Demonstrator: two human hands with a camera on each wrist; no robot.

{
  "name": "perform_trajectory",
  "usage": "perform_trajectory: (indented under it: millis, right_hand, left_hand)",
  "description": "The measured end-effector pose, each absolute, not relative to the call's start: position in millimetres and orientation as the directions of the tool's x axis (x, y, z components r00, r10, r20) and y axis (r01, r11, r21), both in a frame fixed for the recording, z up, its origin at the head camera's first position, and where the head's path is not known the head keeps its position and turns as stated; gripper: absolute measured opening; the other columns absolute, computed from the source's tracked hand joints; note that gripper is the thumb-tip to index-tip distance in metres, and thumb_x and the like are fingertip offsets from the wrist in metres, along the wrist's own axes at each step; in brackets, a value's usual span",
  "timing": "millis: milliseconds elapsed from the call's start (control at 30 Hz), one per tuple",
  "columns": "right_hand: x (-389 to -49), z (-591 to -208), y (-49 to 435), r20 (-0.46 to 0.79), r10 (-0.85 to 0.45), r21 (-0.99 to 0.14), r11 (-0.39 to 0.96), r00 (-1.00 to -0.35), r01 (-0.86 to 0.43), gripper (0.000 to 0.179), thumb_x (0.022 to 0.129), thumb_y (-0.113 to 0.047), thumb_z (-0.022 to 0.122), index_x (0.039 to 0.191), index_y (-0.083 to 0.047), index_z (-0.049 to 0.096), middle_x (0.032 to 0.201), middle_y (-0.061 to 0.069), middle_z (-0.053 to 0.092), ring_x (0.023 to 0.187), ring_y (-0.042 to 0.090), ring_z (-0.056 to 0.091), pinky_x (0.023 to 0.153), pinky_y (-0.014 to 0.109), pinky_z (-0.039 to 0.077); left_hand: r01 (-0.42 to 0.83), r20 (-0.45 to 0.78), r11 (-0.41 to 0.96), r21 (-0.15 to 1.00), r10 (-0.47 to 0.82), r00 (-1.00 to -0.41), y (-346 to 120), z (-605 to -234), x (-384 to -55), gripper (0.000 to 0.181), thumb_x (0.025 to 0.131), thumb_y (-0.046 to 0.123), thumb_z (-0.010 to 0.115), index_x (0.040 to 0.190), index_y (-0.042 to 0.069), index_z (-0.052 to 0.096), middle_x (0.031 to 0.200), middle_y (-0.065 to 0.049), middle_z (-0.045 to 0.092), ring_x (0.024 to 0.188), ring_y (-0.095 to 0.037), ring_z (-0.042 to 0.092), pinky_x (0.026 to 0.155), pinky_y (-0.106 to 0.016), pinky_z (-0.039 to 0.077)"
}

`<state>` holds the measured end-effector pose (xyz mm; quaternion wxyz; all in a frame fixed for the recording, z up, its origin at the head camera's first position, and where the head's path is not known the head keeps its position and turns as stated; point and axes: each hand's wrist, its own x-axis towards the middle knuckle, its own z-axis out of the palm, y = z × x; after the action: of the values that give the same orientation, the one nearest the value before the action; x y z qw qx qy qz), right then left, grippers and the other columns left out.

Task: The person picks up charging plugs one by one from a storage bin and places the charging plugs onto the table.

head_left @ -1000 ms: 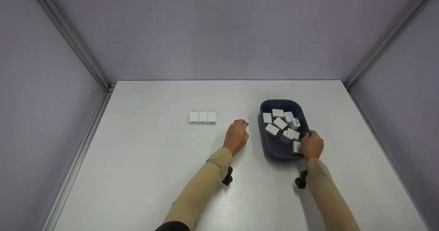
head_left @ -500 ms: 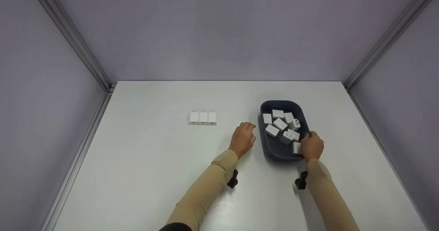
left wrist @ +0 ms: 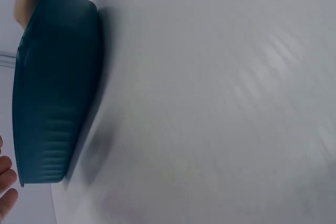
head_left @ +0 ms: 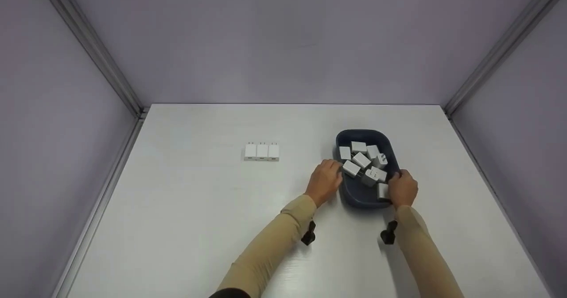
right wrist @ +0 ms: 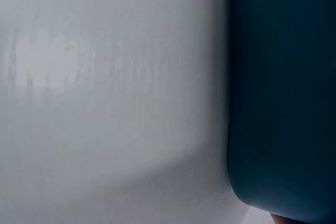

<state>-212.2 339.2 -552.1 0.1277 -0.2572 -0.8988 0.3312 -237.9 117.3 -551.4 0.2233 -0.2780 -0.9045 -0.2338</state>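
Note:
A dark blue plastic basin (head_left: 362,197) stands right of centre, holding several white charger plugs (head_left: 361,160) in a loose heap. My right hand (head_left: 403,189) grips its right rim near the front corner. At the opposite side, my left hand (head_left: 324,181) has come up to the left rim, its fingertips beside a plug lying against that wall. Loosely bent fingers (left wrist: 7,179) show at the edge of the left wrist view, with nothing between them. Three white chargers (head_left: 262,152) lie side by side in a row left of the basin, prongs pointing away.
The white table (head_left: 186,222) is bounded by a pale back wall (head_left: 283,45) and side walls with grey metal frame strips. In the right wrist view, the basin's outer wall (right wrist: 283,87) fills the right side.
My left hand has moved right, from the table between the row and the basin to the basin's left rim. The right hand, the basin and the row of chargers have stayed put.

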Motion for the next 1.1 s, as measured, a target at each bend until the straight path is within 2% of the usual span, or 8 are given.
perform_trajectory:
  millis: [233, 600, 1100]
  right_hand:
    - [-212, -550, 340, 0.051, 0.554, -0.666, 0.639, -0.831, 0.385, 0.039, 0.099, -0.012, 0.037, 0.123, 0.012, 0.056, 0.122, 0.034, 0.060, 0.114, 0.048, 0.058, 0.098, 0.055, 0.046]
    - [-212, -549, 339, 0.051, 0.547, -0.676, 0.635, -0.836, 0.374, 0.039, 0.099, -0.012, 0.036, 0.122, 0.012, 0.056, 0.121, 0.035, 0.060, 0.114, 0.048, 0.058, 0.098, 0.055, 0.046]
    - [-213, -549, 339, 0.056, 0.556, -0.665, 0.640, -0.830, 0.384, 0.038, 0.098, -0.011, 0.038, 0.120, 0.013, 0.057, 0.117, 0.035, 0.062, 0.112, 0.047, 0.060, 0.095, 0.055, 0.048]
  left_hand:
    - [0.651, 0.575, 0.690, 0.318, 0.406, -0.710, 125, -549, -235, 0.018, 0.088, 0.011, 0.060, 0.104, 0.007, 0.068, 0.100, -0.004, 0.068, 0.096, -0.017, 0.064, 0.087, -0.026, 0.052]
    - [0.690, 0.522, 0.644, 0.332, 0.484, -0.703, 141, -545, -226, 0.020, 0.087, 0.010, 0.061, 0.106, 0.007, 0.066, 0.105, -0.003, 0.067, 0.102, -0.015, 0.062, 0.094, -0.022, 0.051]
    - [0.677, 0.417, 0.613, 0.408, 0.535, -0.735, 165, -543, -214, 0.024, 0.090, 0.012, 0.061, 0.112, 0.008, 0.065, 0.113, -0.002, 0.066, 0.109, -0.014, 0.061, 0.098, -0.021, 0.050]
